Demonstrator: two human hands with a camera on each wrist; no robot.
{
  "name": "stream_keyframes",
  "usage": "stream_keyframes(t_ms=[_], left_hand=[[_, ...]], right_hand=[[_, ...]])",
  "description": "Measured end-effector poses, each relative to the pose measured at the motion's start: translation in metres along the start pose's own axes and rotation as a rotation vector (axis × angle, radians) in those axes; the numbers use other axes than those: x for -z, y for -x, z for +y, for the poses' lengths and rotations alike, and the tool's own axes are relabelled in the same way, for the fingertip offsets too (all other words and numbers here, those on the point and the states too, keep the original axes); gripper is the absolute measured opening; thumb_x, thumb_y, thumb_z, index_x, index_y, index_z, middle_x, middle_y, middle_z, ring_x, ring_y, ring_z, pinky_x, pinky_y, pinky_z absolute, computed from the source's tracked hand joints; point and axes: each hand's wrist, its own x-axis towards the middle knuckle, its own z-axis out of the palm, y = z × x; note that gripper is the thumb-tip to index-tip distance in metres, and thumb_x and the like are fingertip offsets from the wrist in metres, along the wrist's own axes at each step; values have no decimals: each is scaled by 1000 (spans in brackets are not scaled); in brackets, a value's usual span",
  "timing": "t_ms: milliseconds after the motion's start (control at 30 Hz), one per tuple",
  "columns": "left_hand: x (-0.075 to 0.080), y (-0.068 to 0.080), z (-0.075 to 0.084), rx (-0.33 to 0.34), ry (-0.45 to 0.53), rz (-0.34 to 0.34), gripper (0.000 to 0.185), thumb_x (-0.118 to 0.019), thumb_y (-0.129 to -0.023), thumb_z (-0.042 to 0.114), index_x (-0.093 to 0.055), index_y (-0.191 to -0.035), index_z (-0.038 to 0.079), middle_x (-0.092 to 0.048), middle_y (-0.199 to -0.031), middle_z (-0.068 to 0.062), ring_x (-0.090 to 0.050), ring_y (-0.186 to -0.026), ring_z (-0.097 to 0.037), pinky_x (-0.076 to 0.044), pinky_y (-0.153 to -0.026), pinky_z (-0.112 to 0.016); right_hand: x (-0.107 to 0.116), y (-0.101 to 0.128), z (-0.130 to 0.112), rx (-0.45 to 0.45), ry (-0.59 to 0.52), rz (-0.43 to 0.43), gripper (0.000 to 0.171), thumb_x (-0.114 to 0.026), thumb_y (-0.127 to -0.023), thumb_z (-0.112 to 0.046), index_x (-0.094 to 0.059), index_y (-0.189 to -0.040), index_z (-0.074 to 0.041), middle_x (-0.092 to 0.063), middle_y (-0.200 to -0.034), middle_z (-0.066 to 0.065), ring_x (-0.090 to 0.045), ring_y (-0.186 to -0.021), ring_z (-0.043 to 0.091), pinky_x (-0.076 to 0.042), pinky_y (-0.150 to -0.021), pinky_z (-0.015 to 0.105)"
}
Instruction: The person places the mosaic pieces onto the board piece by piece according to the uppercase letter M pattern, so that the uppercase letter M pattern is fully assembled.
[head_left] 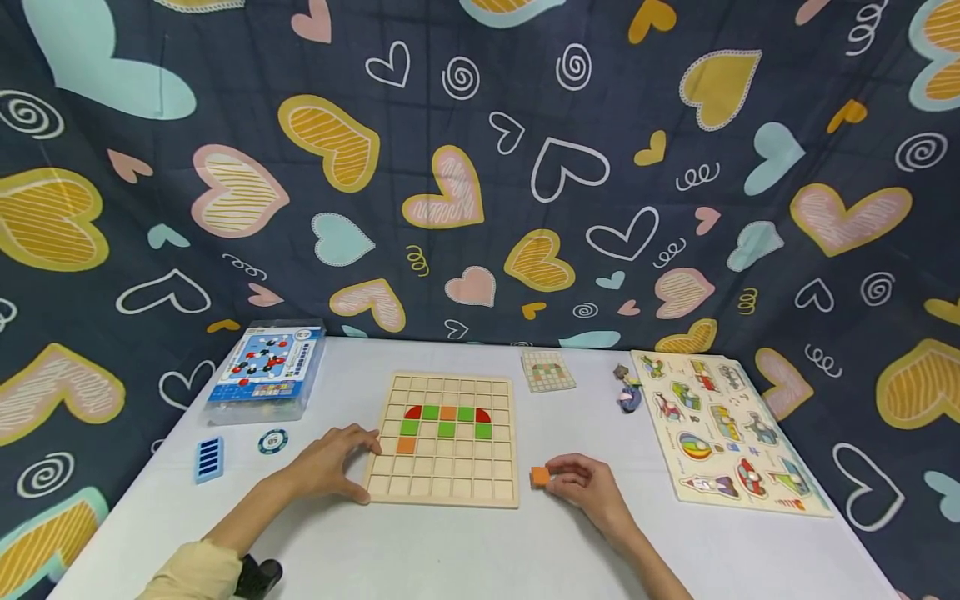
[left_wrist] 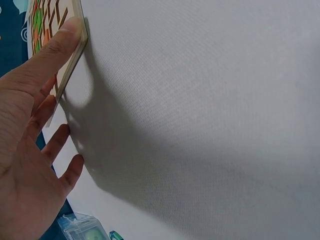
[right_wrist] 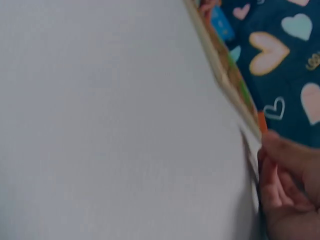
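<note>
A wooden grid board (head_left: 442,475) lies at the middle of the table, with red, green and orange pieces set in an arch-like pattern in its upper squares. My left hand (head_left: 336,463) rests against its left side, thumb at the near corner and index finger farther up the edge, the fingers spread. In the left wrist view the thumb (left_wrist: 62,42) touches the board's rim and the other fingers are loosely bent. To the right of the board, my right hand (head_left: 588,487) pinches an orange block (head_left: 540,477) between thumb and fingertips, close over the table.
A small pattern card (head_left: 547,372) lies behind the board. At right are a wooden picture puzzle (head_left: 720,442) and a small figurine (head_left: 628,389). On the left stand a boxed set (head_left: 266,371), a blue slotted piece (head_left: 209,460) and a round chip (head_left: 273,442). A heart-patterned cloth hangs behind.
</note>
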Motion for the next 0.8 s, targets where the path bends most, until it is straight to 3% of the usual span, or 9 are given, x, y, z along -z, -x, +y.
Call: stream_keyframes(t_ms=[100, 233, 500, 800], left_hand=[[0, 0, -1, 2, 6, 4, 56, -90, -57, 31, -62, -104, 20, -56, -132, -10, -48, -116, -39, -41, -93, -60], [-2, 0, -1, -3, 9, 9, 56, -90, -57, 31, -62, -104, 19, -56, -132, -10, -49, -116, -39, -41, -93, -60], [-3, 1, -1, -5, 3, 11, 56, -90, -57, 32, -62, -103, 20, -57, -131, -9, -49, -114, -37, -42, -91, -59], [-5, 0, -1, 14, 18, -2, 56, -90, -56, 33, -61, -103, 21, -56, -132, -9, -48, -117, -37, -41, -94, -60]], right_hand=[[-11, -4, -5, -55, -29, 87, 33, -72, -79, 6, -60, -109, 13, -65, -108, 24, -66, -84, 14, -55, -75, 22], [-23, -11, -10, -52, -11, 151, 29, -71, -79, 7, -62, -106, 12, -67, -104, 23, -67, -83, 17, -56, -73, 22], [-43, -26, -13, 5, 18, 141, 26, -71, -79, 7, -64, -104, 10, -68, -99, 22, -68, -79, 20, -55, -66, 21], [-58, -43, -14, 73, 189, 148, 23, -75, -74, 7, -68, -96, 3, -72, -90, 15, -68, -75, 19, -53, -63, 18]])
